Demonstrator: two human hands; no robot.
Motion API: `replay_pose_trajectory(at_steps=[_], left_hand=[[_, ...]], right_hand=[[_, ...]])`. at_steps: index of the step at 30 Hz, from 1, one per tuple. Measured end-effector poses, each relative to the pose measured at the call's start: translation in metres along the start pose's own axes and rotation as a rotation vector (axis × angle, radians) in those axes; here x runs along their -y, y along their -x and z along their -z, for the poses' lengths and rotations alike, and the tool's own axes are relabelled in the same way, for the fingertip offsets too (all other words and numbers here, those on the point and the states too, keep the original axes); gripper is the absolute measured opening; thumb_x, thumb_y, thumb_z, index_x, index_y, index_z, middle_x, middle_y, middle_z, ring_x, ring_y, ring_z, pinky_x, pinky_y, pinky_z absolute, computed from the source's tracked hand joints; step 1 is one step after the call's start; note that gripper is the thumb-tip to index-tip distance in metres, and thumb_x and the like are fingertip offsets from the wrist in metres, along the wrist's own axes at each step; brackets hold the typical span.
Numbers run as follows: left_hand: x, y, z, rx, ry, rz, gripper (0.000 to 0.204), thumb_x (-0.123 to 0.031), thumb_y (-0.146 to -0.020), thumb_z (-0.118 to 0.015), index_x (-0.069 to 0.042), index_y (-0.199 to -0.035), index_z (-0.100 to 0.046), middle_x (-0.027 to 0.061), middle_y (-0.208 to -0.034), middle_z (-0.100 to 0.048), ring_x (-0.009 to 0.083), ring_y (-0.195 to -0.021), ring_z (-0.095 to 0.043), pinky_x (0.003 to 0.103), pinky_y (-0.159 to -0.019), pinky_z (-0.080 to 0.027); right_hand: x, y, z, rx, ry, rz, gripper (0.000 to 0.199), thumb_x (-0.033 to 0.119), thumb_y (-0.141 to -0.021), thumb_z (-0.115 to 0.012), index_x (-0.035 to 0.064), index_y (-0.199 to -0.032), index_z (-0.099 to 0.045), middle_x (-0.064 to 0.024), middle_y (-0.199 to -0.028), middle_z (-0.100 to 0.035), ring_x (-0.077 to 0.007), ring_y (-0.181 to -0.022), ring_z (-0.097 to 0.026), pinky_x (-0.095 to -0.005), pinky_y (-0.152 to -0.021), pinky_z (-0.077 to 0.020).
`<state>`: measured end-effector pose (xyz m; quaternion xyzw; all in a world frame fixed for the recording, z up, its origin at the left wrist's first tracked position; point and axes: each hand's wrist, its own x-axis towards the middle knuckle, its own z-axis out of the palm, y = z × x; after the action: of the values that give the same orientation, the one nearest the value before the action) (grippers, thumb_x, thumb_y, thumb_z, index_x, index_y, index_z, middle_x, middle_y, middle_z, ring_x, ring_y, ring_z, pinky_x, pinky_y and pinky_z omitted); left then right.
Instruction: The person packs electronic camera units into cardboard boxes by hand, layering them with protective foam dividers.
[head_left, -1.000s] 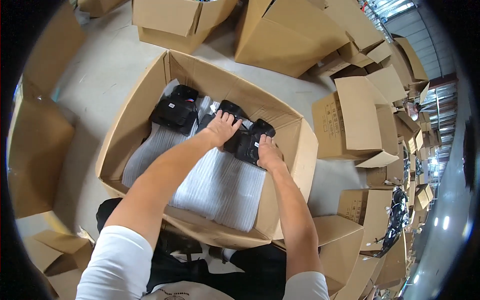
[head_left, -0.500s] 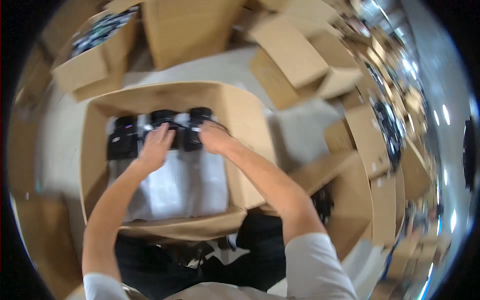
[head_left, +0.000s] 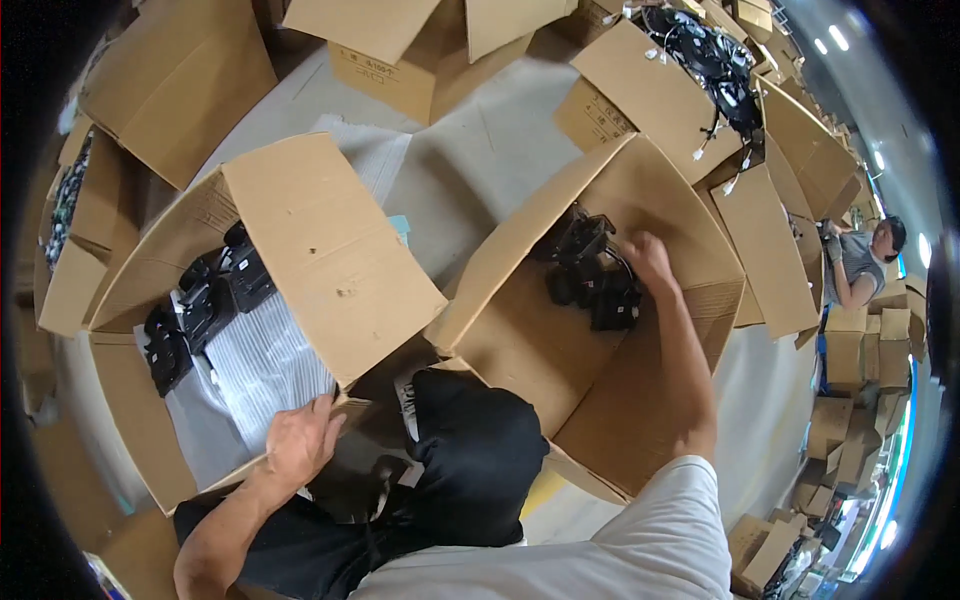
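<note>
In the left cardboard box [head_left: 118, 400], three black plastic units [head_left: 205, 308] lie in a row at the far side, partly on a white foam sheet [head_left: 265, 345]. My left hand [head_left: 300, 442] has its fingers bent over that box's near rim, beside the folded-out flap [head_left: 335, 262]. My right hand [head_left: 650, 262] reaches into the right cardboard box [head_left: 520, 350], closed against a small heap of black plastic units with cables [head_left: 597, 275]. Its fingertips are partly hidden, so what it grips cannot be made out.
Behind the two boxes stand more open cartons [head_left: 385, 75]. Black wired assemblies [head_left: 705, 60] fill one at the far right. Another person [head_left: 860, 265] is at the right edge among stacked boxes. A foam sheet [head_left: 365, 150] lies on the grey floor.
My view has swung to the right. Both hands have left the row of black units: the left came back to the box's near rim, the right moved across into the right box.
</note>
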<state>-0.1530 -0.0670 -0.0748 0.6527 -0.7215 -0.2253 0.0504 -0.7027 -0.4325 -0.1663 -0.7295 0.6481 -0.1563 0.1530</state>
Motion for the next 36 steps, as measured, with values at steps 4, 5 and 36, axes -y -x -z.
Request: replay_pose_trajectory(at_steps=[4,5,36], left_hand=[[0.001,-0.005,-0.006,0.015,-0.002,0.000,0.024,-0.018,-0.090,-0.069,-0.002,-0.103,-0.058,0.0164,-0.073,-0.066,0.0349,-0.067,-0.067,0.045,-0.059,-0.053],[0.001,-0.002,-0.002,0.011,-0.028,0.029,0.023,-0.017,-0.089,-0.070,-0.002,-0.101,-0.058,0.0159,-0.072,-0.066,0.0345,-0.066,-0.067,0.044,-0.059,-0.052],[-0.005,0.006,-0.002,-0.268,0.426,0.093,0.075,-0.038,-0.086,-0.076,-0.004,-0.143,-0.042,0.0246,-0.138,-0.052,0.0402,-0.125,-0.054,0.047,-0.102,-0.047]], right_hand=[[-0.121,0.075,-0.058,0.133,0.077,-0.431,0.046,0.029,-0.077,-0.073,-0.0050,-0.107,-0.064,-0.0266,-0.103,-0.070,-0.0405,-0.100,-0.067,-0.0463,-0.086,-0.0530],[-0.114,0.084,-0.093,0.097,0.251,-0.425,0.049,0.025,-0.079,-0.071,-0.0020,-0.119,-0.061,-0.0269,-0.115,-0.066,-0.0404,-0.107,-0.064,-0.0477,-0.091,-0.0527],[0.270,0.109,0.121,0.451,-1.281,0.151,0.013,0.011,-0.096,-0.066,0.0019,-0.105,-0.064,-0.0067,-0.098,-0.070,-0.0152,-0.092,-0.068,-0.0338,-0.083,-0.0586]])
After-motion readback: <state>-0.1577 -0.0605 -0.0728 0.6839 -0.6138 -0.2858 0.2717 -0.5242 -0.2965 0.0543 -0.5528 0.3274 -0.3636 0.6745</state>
